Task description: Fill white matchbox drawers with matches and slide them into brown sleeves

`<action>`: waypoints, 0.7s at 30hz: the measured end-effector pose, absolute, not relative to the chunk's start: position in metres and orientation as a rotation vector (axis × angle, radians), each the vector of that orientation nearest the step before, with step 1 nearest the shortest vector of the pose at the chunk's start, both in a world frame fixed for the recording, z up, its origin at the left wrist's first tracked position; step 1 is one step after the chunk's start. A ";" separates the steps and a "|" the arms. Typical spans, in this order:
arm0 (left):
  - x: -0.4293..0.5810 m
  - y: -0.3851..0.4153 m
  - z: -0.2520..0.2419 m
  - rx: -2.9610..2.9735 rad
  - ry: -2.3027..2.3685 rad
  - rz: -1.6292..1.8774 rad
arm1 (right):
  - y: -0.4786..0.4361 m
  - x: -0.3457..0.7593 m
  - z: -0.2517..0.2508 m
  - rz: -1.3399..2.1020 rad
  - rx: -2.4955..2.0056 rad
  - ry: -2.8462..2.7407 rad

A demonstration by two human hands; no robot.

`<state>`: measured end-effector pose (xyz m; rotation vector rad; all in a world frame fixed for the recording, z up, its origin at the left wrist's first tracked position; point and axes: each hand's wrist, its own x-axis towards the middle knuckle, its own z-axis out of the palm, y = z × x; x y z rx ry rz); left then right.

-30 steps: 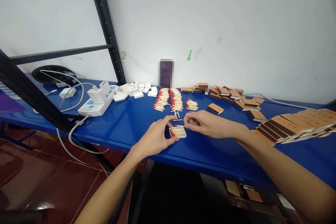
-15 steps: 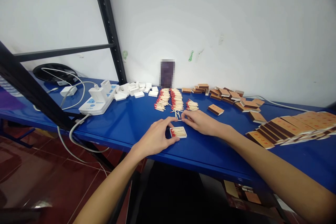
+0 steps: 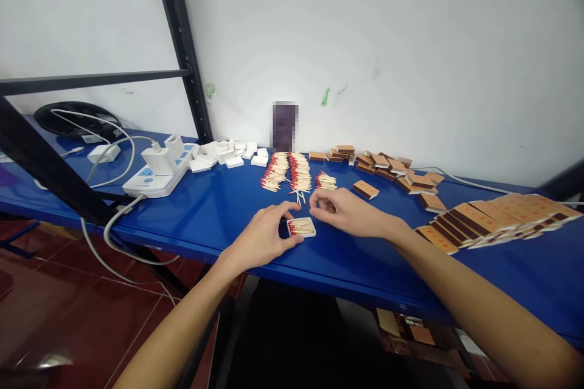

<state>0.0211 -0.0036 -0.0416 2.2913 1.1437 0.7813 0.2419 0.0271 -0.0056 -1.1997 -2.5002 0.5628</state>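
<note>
A white matchbox tray (image 3: 311, 233) filled with red-headed matches (image 3: 302, 226) lies near the table's front. My left hand (image 3: 263, 232) is curved round its left end, thumb at the near edge, index finger reaching past the far side. Just behind and right of the tray, my right hand (image 3: 340, 209) hovers with fingers curled in towards the thumb. Anything between those fingertips is too small to make out. A few loose matches (image 3: 300, 197) lie beyond the fingertips. Behind them are two long rows of matches (image 3: 299, 171) and a smaller heap (image 3: 326, 180).
White trays (image 3: 235, 161) are piled at the back left, beside a power strip (image 3: 157, 182) with chargers and cables. Brown matchbox sleeves (image 3: 383, 161) lie scattered at the back right, with a long fanned row of sleeves (image 3: 497, 219) at right. A black rack post (image 3: 182, 42) stands left.
The view has shifted slightly, moving everything left. My right hand has drawn back from the left index finger, its fingers curling more. The match seen between the hands no longer shows there.
</note>
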 end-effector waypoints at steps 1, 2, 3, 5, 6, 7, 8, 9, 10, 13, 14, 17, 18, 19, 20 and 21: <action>0.021 -0.004 -0.041 2.290 1.154 0.775 | 0.033 0.242 -0.010 0.490 -1.229 -2.450; 0.021 -0.004 -0.041 2.288 1.165 0.770 | 0.039 0.242 -0.015 0.418 -1.261 -2.415; 0.021 -0.004 -0.040 2.285 1.172 0.765 | 0.046 0.242 -0.020 0.355 -1.296 -2.397; 0.021 -0.004 -0.040 2.279 1.174 0.760 | 0.056 0.240 -0.028 0.265 -1.349 -2.405; 0.022 -0.004 -0.040 2.278 1.170 0.762 | 0.060 0.239 -0.032 0.234 -1.365 -2.418; 0.022 -0.004 -0.040 2.280 1.164 0.766 | 0.062 0.237 -0.034 0.207 -1.375 -2.428; 0.022 -0.004 -0.040 2.285 1.158 0.770 | 0.063 0.236 -0.036 0.183 -1.382 -2.435; 0.022 -0.004 -0.041 2.292 1.156 0.773 | 0.064 0.235 -0.037 0.163 -1.389 -2.441; 0.022 -0.004 -0.041 2.299 1.156 0.777 | 0.064 0.234 -0.038 0.147 -1.398 -2.447; 0.021 -0.004 -0.042 2.310 1.162 0.771 | 0.063 0.237 -0.038 0.123 -1.429 -2.461; 0.021 -0.004 -0.042 2.310 1.165 0.768 | 0.063 0.239 -0.038 0.120 -1.413 -2.471; 0.021 -0.003 -0.042 2.310 1.171 0.769 | 0.065 0.245 -0.039 0.119 -1.265 -2.539; 0.020 -0.003 -0.043 2.307 1.169 0.775 | 0.067 0.247 -0.039 0.122 -1.210 -2.573; 0.021 -0.003 -0.043 2.303 1.166 0.781 | 0.068 0.250 -0.039 0.127 -1.168 -2.606; 0.021 -0.003 -0.043 2.298 1.159 0.787 | 0.069 0.252 -0.039 0.128 -1.147 -2.631; 0.021 -0.003 -0.043 2.295 1.154 0.791 | 0.070 0.254 -0.038 0.127 -1.144 -2.650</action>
